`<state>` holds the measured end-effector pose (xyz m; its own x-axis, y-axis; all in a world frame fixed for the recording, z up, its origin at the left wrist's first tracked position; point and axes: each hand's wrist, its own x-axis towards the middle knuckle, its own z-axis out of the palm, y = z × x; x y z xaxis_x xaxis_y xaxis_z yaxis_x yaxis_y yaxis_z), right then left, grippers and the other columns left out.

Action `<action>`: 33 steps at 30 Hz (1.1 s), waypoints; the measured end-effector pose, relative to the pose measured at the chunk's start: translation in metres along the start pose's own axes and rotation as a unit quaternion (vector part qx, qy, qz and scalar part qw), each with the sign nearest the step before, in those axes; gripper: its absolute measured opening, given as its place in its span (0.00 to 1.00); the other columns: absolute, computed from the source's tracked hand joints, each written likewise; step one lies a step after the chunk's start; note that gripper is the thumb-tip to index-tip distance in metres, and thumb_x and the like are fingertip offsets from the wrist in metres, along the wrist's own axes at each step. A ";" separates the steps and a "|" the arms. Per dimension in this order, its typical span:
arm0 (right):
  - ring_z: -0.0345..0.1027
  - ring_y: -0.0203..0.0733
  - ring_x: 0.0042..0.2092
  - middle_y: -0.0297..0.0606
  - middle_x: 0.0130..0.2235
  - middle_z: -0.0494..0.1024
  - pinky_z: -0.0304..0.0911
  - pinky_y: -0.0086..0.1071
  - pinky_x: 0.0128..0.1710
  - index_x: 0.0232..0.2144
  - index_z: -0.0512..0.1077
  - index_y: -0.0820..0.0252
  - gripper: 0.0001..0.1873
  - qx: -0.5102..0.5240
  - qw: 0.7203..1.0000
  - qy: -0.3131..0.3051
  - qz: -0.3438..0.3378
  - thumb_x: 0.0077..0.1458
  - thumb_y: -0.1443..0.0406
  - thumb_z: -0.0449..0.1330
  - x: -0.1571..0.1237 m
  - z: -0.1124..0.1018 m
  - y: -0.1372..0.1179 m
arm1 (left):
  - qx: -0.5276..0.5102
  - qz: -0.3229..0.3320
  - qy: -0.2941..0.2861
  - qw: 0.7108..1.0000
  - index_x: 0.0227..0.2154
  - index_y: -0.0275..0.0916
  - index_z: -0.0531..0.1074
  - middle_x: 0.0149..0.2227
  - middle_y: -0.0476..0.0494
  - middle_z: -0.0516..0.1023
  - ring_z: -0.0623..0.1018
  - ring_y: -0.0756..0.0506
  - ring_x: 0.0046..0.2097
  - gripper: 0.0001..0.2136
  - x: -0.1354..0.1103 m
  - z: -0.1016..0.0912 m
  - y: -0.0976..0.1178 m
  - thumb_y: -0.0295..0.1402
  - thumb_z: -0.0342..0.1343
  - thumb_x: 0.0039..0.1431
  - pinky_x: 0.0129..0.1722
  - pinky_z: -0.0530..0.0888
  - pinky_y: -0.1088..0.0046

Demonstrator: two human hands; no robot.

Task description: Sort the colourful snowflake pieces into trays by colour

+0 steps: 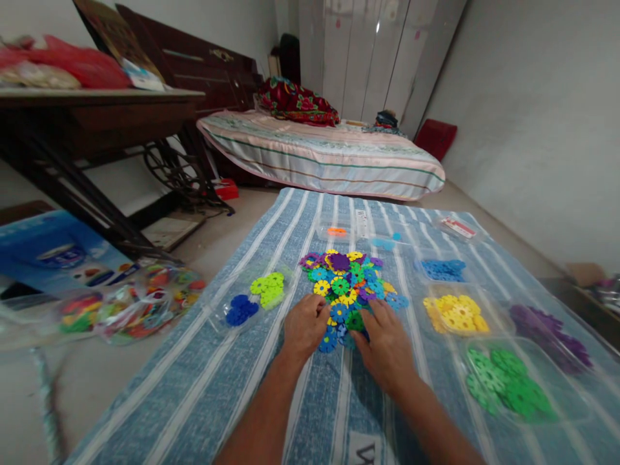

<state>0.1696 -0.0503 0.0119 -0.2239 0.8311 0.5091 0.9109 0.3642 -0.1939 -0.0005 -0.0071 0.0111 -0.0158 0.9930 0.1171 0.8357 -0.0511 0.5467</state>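
A loose heap of flower-shaped plastic discs in mixed colours lies on the striped cloth, in front of my two hands. My left hand rests at the heap's left edge with its fingers curled in; what they hold, if anything, is hidden. On the near right side, my right hand has its thumb and fingers closed at a dark green disc. Yellow discs and blue discs lie close to the left fingertips. A large purple disc tops the far side of the heap.
Clear tubs hold sorted discs: lime and dark blue at left; blue, yellow, purple and green at right; orange at the back. Bagged pieces lie left, off the striped cloth.
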 end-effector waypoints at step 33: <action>0.68 0.48 0.35 0.45 0.34 0.75 0.63 0.45 0.38 0.25 0.71 0.59 0.20 -0.213 0.967 0.109 0.092 0.55 0.52 0.49 -0.074 -0.119 0.109 | 0.002 0.000 -0.011 1.000 0.28 0.39 0.69 0.32 0.48 0.74 0.72 0.51 0.34 0.06 0.000 -0.002 0.003 0.33 0.49 0.54 0.35 0.65 0.76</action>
<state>0.3267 -0.1222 0.0531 -0.0085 0.7402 0.6724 0.9989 -0.0254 0.0406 0.0005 -0.0079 0.0146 -0.0043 0.9952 0.0980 0.8381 -0.0498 0.5433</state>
